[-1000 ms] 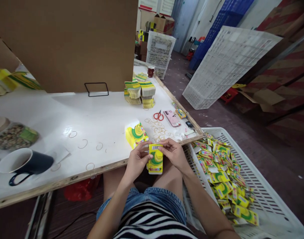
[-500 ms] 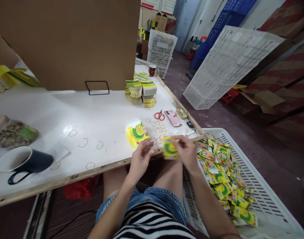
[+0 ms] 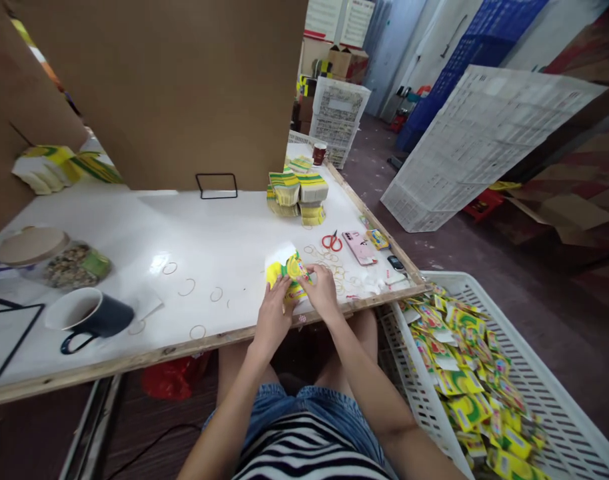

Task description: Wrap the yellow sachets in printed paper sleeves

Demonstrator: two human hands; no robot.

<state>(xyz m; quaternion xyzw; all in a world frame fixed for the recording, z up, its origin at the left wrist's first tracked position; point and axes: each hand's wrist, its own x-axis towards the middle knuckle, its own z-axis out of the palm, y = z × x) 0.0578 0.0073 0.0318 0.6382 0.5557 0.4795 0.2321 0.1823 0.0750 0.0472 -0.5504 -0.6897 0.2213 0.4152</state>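
Observation:
A small pile of yellow-and-green packets (image 3: 273,272) lies near the table's front edge, its far end white. My left hand (image 3: 273,313) is at the near left side of the pile, fingers closed against the packets. From the right, my right hand (image 3: 323,291) pinches a yellow packet (image 3: 296,265) over the top of the pile. The fingers of both hands partly cover the packets, so their lower edges are hidden. Loose rubber bands (image 3: 338,272) lie just right of my right hand.
Red-handled scissors (image 3: 332,241), a pink phone (image 3: 359,247) and bundled packets (image 3: 298,190) are farther back. A dark mug (image 3: 107,313) and a jar (image 3: 74,265) stand left. A white crate (image 3: 544,373) of loose packets is at my right, below the table. A cardboard panel (image 3: 194,87) rises behind.
My right hand has moved left from beside the crate, bringing a packet onto the pile. My left hand has closed in on the pile. The view has shifted slightly.

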